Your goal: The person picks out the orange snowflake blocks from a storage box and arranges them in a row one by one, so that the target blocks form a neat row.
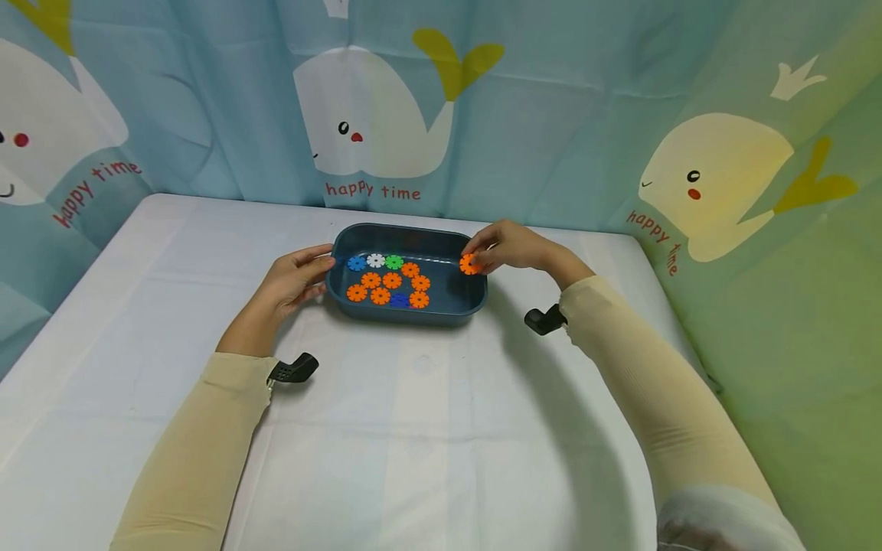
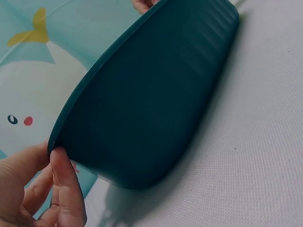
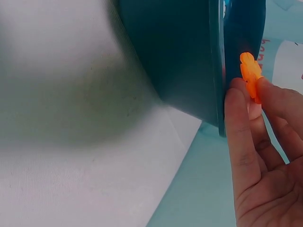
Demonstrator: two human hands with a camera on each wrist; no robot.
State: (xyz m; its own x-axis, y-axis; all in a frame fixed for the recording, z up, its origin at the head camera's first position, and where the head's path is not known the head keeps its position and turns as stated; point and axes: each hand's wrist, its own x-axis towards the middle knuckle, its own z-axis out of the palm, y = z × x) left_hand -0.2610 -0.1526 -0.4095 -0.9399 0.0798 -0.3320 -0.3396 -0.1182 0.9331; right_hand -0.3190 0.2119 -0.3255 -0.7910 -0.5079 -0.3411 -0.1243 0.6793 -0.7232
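A dark blue-green plastic basin (image 1: 406,312) sits on the table, with several flat, notched snowflake-shaped discs inside: orange discs (image 1: 391,281), a white disc (image 1: 375,261), a green disc (image 1: 393,262) and blue ones (image 1: 356,263). My left hand (image 1: 292,279) pinches the basin's left rim between thumb and fingers, as the left wrist view also shows. Over the right end of the basin, my right hand (image 1: 508,249) pinches one orange disc (image 3: 251,75) between thumb and fingertips. One finger of that hand lies right at the basin's rim.
A white cloth covers the table (image 1: 413,428). Behind it hangs a blue curtain (image 1: 551,138) printed with whales, close past the table's far edge. Black camera mounts (image 1: 295,369) stick out from both sleeves.
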